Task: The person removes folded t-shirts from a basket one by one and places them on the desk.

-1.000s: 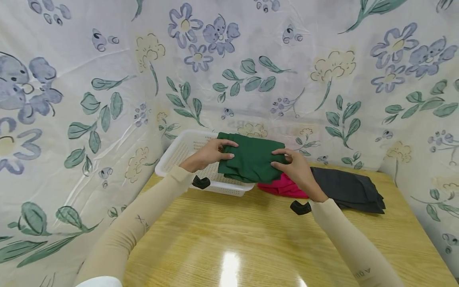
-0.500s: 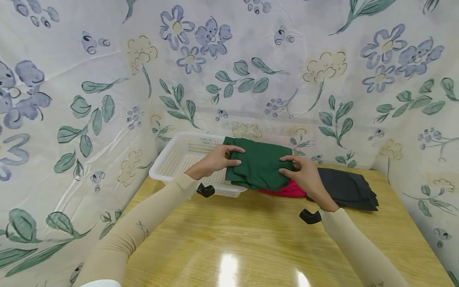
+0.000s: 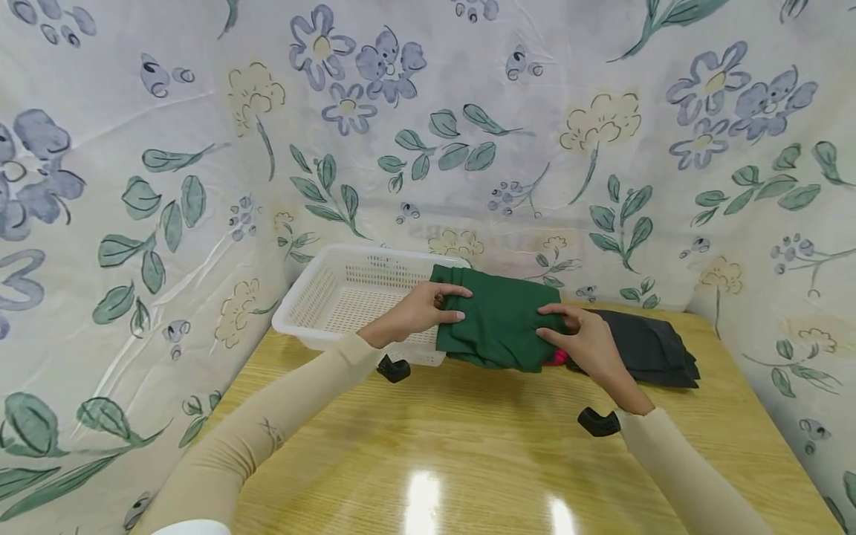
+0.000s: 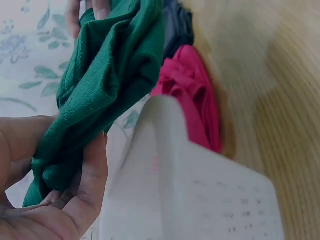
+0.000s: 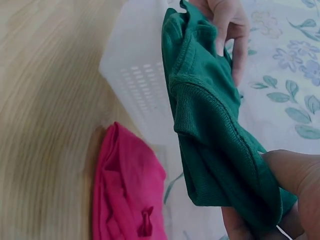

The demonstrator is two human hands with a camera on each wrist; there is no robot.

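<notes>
A folded green garment (image 3: 501, 316) is held up between both hands, in front of the basket's right end. My left hand (image 3: 424, 310) pinches its left edge, thumb on one side and fingers on the other, as the left wrist view shows. At the opposite edge my right hand (image 3: 582, 338) grips it the same way. Ribbed trim and a seam show on the garment (image 5: 210, 120) in the right wrist view. Below it on the table lies a folded pink garment (image 5: 127, 190), mostly hidden behind the green one in the head view.
The white perforated basket (image 3: 314, 338) stands at the back left of the wooden table (image 3: 374, 446). Folded dark grey cloth (image 3: 645, 349) lies at the back right, beyond the pink one. A floral curtain (image 3: 468, 186) hangs close behind and along the sides.
Both hands have moved the green garment right and slightly nearer, away from over the basket and across the pink garment. The head view has shifted a little.
</notes>
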